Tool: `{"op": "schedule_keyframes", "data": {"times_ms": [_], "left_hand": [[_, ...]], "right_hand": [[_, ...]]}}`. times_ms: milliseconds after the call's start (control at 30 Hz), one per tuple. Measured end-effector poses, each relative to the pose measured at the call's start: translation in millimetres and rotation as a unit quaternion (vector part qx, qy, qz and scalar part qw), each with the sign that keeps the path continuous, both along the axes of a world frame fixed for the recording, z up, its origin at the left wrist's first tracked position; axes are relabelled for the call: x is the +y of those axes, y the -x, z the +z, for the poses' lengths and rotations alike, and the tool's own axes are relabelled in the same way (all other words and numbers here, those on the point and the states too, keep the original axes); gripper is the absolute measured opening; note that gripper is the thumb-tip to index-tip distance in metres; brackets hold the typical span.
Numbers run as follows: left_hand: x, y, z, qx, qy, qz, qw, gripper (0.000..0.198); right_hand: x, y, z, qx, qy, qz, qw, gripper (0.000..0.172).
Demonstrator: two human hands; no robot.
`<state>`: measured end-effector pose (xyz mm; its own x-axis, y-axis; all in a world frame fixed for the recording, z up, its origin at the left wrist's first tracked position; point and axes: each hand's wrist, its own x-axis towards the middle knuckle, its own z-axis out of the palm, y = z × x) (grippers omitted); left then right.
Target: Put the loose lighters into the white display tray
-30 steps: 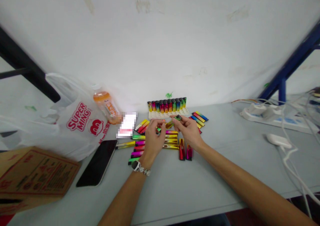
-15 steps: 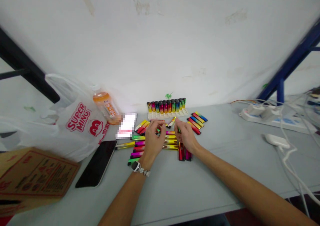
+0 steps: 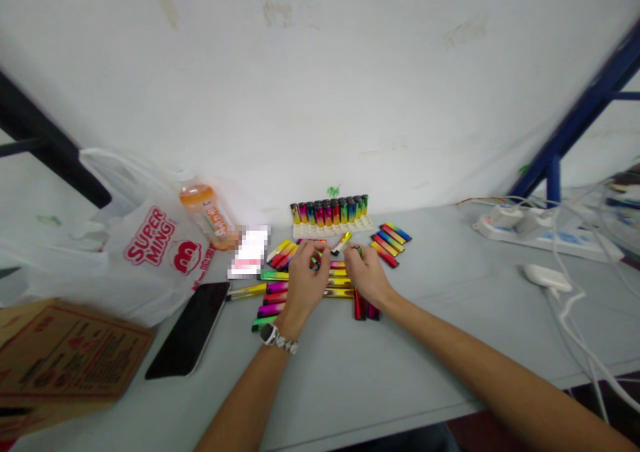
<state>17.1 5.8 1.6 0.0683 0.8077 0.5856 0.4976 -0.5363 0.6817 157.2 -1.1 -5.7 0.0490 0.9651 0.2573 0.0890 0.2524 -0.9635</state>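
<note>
My left hand (image 3: 309, 275), with a watch (image 3: 270, 334) at its wrist, is closed on a small lighter with a green body, mostly hidden by the fingers. My right hand (image 3: 369, 275) is closed on another lighter, of which only a dark end and some green show at the fingertips. Between the hands lies a yellow and white lighter (image 3: 343, 243). Several shiny lighters (image 3: 273, 299) lie in rows under and left of my left hand. Two red lighters (image 3: 360, 304) lie below my right hand. Behind, several upright lighters (image 3: 327, 212) stand in a white perforated holder (image 3: 335, 231).
More lighters (image 3: 391, 242) lie to the right. On the left are a phone (image 3: 190, 332), a blurred lit screen (image 3: 250, 252), an orange drink bottle (image 3: 207, 215), a plastic bag (image 3: 115, 265) and a cardboard box (image 3: 75, 365). A power strip (image 3: 550, 235) and charger cables (image 3: 570, 309) occupy the right.
The view has shifted slightly. My right hand has turned a little and its fingertips have lowered, so the yellow and white lighter shows more fully. My left hand keeps its grip.
</note>
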Motion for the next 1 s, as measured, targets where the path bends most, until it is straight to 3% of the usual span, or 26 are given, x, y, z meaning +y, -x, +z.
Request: {"op": "schedule_keyframes", "data": {"times_ms": [367, 700, 1000], "left_hand": [[-2.0, -1.1, 1.6, 0.008, -0.003, -0.002, 1.000, 0.010], [-1.6, -1.6, 1.4, 0.011, -0.004, -0.005, 1.000, 0.010], [-0.9, -0.4, -0.3, 0.021, 0.002, -0.007, 1.000, 0.009]], "right_hand": [[-6.7, -0.4, 2.8, 0.018, 0.006, 0.043, 0.999, 0.051], [-1.2, -0.1, -1.6, -0.008, 0.001, 0.019, 1.000, 0.030], [-2.2, 1.5, 2.5, 0.020, 0.030, 0.034, 0.999, 0.036]]}}
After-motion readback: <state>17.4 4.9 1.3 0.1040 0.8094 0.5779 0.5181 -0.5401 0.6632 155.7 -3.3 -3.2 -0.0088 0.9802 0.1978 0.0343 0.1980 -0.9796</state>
